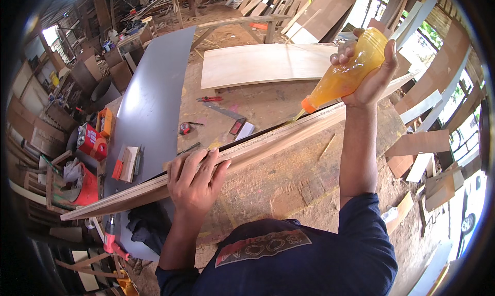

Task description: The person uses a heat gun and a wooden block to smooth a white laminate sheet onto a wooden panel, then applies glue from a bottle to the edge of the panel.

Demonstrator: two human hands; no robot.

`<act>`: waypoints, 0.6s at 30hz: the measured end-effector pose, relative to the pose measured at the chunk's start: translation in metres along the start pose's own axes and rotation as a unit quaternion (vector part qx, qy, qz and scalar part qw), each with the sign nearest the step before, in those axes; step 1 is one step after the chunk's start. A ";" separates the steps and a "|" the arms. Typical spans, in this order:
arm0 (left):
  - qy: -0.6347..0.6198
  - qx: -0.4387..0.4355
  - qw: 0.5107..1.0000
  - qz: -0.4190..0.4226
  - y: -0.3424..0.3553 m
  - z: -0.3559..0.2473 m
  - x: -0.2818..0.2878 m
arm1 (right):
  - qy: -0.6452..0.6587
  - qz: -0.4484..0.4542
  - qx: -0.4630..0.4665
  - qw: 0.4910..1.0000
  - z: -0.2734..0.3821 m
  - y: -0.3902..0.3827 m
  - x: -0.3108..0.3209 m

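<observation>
My right hand (368, 76) grips a soft plastic bottle of yellow liquid (350, 66), tilted with its orange cap low over the edge of a long narrow wooden board (258, 150). A thin yellow stream runs from the nozzle to the board. My left hand (198, 177) is closed over the same board toward its left part, fingers curled on its top edge. Behind the board on the workbench (273, 193) lie red-handled pliers (210, 99), a metal square (224, 113), a tape measure (186, 128) and a small white block (244, 131).
A large grey sheet (144, 84) and a pale plywood panel (263, 64) lie on the bench. At left are a red can (92, 141), orange tray (106, 121), red bucket (87, 187) and red power tool (113, 244). Offcuts (417, 141) lean at right.
</observation>
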State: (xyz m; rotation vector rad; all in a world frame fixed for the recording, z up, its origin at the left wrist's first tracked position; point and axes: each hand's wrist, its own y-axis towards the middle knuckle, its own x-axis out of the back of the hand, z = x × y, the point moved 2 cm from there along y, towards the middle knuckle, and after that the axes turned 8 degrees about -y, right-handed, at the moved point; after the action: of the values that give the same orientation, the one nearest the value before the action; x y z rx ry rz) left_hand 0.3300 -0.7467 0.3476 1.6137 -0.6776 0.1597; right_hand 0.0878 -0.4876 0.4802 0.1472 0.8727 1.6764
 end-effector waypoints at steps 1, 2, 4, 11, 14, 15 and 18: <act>0.000 0.000 1.000 0.001 0.000 0.000 0.000 | 0.001 0.001 0.001 1.000 0.000 0.001 0.001; 0.001 0.000 1.000 0.002 0.000 0.000 0.001 | 0.003 0.001 0.002 1.000 -0.001 0.002 0.002; 0.001 -0.001 1.000 0.004 0.000 0.000 0.002 | 0.005 0.003 0.003 1.000 0.000 0.003 0.004; 0.011 0.000 1.000 0.003 -0.001 0.002 -0.001 | 0.012 -0.018 0.003 1.000 0.006 0.006 0.007; 0.009 0.001 1.000 0.002 0.001 0.002 0.000 | 0.007 -0.006 0.011 1.000 0.005 0.008 0.009; 0.001 0.000 1.000 0.004 0.002 0.001 0.000 | 0.007 -0.006 0.011 1.000 0.005 0.007 0.009; 0.003 0.001 1.000 0.008 0.002 0.001 0.001 | -0.005 -0.029 0.009 1.000 0.006 0.007 0.009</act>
State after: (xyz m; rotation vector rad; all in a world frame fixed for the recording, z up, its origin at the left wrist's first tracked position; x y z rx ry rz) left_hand 0.3290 -0.7480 0.3498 1.6095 -0.6855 0.1771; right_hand 0.0828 -0.4772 0.4851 0.1418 0.8773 1.6136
